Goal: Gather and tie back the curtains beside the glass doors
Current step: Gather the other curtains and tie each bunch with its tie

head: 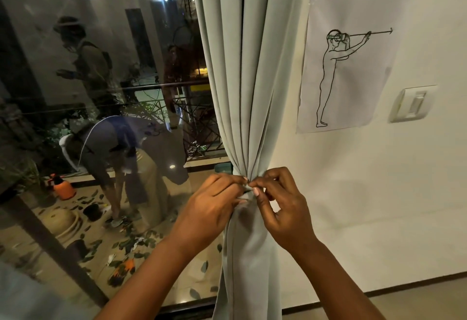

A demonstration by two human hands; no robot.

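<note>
pale grey-green curtain (237, 92), white wall (379, 193), orange sprayer (62, 188)

Room light warm, moderately dim, source not in view. White wall (366, 193) evenly lit; soft shadows fall beside the curtain (242, 92) and in its folds. Glass door (101, 92) dark behind, night outside; strong reflections of the interior, plus a bright glare spot low on the pane and small points of light higher up. Reflected figures hazy, low contrast. Both hands sharp, little motion blur. Wide-angle bending visible: door frame and wall edges lean toward the margins. Corners slightly soft.
</note>
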